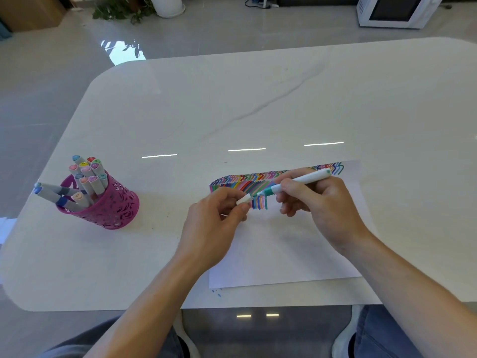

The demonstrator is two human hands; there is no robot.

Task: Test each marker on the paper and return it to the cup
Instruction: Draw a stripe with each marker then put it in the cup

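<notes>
Right now I see the white sheet of paper (284, 254) lying on the pale marble-look desk (232, 99). I take it as my landmark. Both hands are over its upper half. The right hand (322, 202) holds a white-barrelled marker (299, 180) with a teal collar. Its fingers (289, 186) are curled round the barrel close to the collar, and the nib points toward the paper's left edge. The left hand (219, 218) sits over that left edge, its fingers (232, 196) bent and pinching a small white cap (244, 199). The cap's open end is just beside the nib; I cannot tell whether the two touch, or whether the nib touches the paper. Under the hands, a dense band of multicoloured test strokes (247, 182) runs along the paper's far edge, with a short row of blue, pink and teal lines just below the nib. Well off to the left of the paper stands a magenta perforated metal cup (108, 205), holding a cluster of grey-bodied markers with coloured caps (87, 174). Some stand upright and a few lean out over the rim away from the paper. Beyond the desk on the far side of the paper, a white plant pot (167, 6) and a white boxy appliance (395, 11) sit on the glossy floor.
</notes>
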